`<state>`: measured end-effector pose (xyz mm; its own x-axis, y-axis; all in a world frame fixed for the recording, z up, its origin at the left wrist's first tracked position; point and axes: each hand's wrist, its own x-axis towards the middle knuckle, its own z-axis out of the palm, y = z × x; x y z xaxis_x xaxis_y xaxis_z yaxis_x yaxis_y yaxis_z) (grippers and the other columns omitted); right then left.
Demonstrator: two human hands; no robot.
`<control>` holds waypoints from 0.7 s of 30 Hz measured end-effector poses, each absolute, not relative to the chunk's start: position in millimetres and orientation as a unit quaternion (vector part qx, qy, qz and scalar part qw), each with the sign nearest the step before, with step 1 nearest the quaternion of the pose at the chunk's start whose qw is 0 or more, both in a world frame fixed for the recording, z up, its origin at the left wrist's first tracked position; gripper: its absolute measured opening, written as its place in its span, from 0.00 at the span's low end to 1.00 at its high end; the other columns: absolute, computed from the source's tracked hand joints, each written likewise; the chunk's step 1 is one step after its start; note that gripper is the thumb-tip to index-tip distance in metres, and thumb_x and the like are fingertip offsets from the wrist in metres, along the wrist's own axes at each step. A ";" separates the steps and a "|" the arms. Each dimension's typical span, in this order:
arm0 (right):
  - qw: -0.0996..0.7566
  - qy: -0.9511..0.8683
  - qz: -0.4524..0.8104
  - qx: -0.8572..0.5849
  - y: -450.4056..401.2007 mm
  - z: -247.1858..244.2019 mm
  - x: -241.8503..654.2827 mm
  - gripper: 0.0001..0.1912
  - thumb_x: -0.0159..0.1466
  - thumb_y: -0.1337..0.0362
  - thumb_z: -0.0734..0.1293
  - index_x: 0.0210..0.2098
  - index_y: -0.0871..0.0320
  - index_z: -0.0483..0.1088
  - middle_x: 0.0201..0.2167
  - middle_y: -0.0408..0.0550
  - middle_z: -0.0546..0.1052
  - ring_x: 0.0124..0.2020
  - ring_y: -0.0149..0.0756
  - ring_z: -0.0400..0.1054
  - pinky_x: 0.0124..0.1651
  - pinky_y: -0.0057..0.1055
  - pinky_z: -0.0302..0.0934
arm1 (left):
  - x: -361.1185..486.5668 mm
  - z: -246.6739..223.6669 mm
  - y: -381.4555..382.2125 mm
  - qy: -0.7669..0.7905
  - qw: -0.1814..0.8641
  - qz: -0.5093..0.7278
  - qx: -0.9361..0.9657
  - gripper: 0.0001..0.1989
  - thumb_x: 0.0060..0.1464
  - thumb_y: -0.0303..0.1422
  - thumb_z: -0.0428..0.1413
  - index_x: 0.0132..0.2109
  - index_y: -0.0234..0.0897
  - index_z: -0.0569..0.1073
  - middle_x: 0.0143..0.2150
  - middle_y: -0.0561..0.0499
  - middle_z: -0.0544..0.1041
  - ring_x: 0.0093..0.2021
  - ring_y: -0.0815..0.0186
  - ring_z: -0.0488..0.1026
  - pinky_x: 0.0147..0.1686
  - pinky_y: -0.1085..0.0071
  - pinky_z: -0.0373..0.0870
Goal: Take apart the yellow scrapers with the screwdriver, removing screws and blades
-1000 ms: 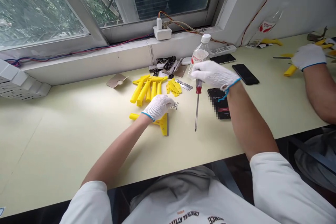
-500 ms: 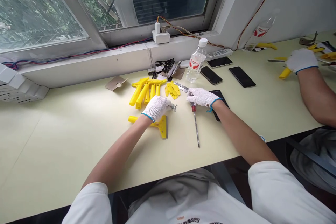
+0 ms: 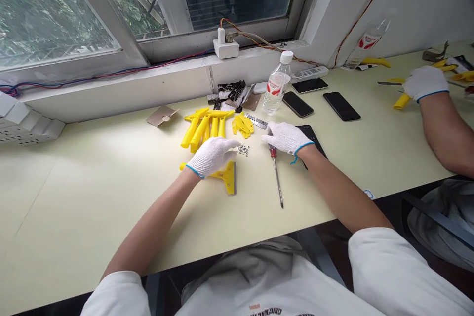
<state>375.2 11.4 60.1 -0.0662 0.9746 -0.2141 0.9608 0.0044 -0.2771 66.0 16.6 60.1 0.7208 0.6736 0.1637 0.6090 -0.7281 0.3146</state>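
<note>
My left hand (image 3: 214, 154), in a white knit glove, hovers just left of a small heap of screws (image 3: 243, 150), its fingers stretched out and the thumb apart. Below it, partly covered by the hand, lies a yellow scraper (image 3: 230, 178) with a blade along its right edge. My right hand (image 3: 284, 137), gloved too, is closed over the handle of a screwdriver (image 3: 277, 177); the shaft points toward the table's front edge. Behind the hands are several yellow scraper handles (image 3: 200, 131), a pile of small yellow plates (image 3: 243, 125) and some metal blades (image 3: 256, 121).
A water bottle (image 3: 276, 86) stands behind my right hand, near several phones (image 3: 341, 106). Black packaging (image 3: 237, 93) and a cardboard piece (image 3: 161, 116) lie toward the window. White boxes (image 3: 31, 121) are stacked at left. A co-worker's gloved hand (image 3: 425, 83) holds yellow parts at right.
My left hand has drawn back left from the screws, and its fingers have straightened. My right hand stays on the screwdriver, almost unmoved. The phone beside it has lit up.
</note>
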 end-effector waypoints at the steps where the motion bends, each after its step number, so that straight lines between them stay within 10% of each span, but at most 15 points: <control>1: 0.022 -0.700 0.159 -0.696 9.1 62.2 375.6 0.25 0.71 0.43 0.64 0.50 0.60 0.73 0.43 0.62 0.83 0.41 0.50 0.75 0.37 0.36 0.52 | 60.0 61.3 11.1 0.341 0.117 0.140 0.922 0.16 0.72 0.36 0.55 0.59 0.43 0.82 0.44 0.45 0.84 0.45 0.54 0.82 0.47 0.59 0.76; 6: 0.057 -0.678 0.080 -0.728 -6.3 74.6 364.0 0.32 0.73 0.37 0.61 0.55 0.61 0.72 0.41 0.64 0.83 0.44 0.53 0.75 0.38 0.38 0.53 | 22.3 57.3 -28.2 0.338 0.126 0.148 0.921 0.19 0.73 0.39 0.54 0.65 0.42 0.76 0.54 0.42 0.83 0.52 0.52 0.80 0.52 0.55 0.76; 13: 0.094 -0.832 0.085 -0.539 -32.1 70.5 312.0 0.14 0.76 0.60 0.62 0.48 0.59 0.78 0.45 0.57 0.82 0.45 0.44 0.74 0.47 0.37 0.60 | -23.7 35.8 -54.2 0.343 0.093 0.136 0.925 0.19 0.66 0.30 0.55 0.61 0.45 0.78 0.54 0.42 0.84 0.54 0.51 0.79 0.55 0.50 0.75; 21: 0.031 -0.924 0.103 -0.366 -52.9 56.3 288.4 0.21 0.74 0.73 0.61 0.60 0.59 0.78 0.50 0.55 0.80 0.48 0.44 0.74 0.51 0.38 0.65 | -40.4 42.0 -46.9 0.327 0.130 0.117 0.929 0.14 0.73 0.31 0.50 0.57 0.44 0.78 0.53 0.44 0.83 0.50 0.55 0.80 0.52 0.55 0.76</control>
